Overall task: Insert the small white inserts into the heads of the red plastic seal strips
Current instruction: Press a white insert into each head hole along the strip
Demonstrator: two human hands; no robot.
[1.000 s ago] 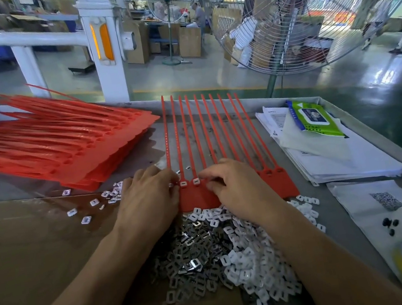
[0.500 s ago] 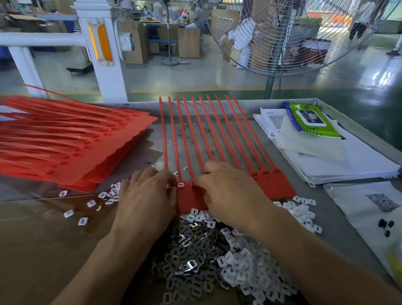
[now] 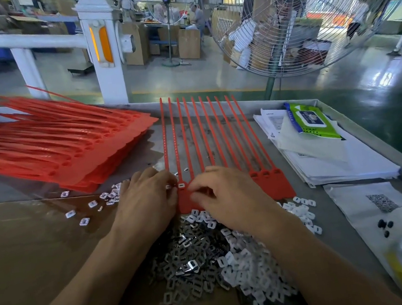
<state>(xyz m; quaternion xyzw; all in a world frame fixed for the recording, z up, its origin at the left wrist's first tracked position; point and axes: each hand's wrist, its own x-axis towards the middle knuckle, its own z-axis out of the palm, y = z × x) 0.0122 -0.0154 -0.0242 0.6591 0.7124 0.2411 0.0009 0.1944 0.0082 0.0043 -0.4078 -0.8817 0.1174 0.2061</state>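
On the counter (image 3: 330,201) both hands, left (image 3: 147,201) and right (image 3: 229,197), pinched at the red strips (image 3: 274,183); two heads held inserts, at least three stood empty (the insert pile (image 3: 250,269) remained large).

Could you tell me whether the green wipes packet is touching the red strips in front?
Apart: the head view shows bare table between the wipes packet, on the papers, and the red strips.

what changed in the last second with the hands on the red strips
Little changed. The right hand slid a bit left along the strip heads, toward the left hand, which stays at the leftmost heads. The insert pile and the red stack stayed put.
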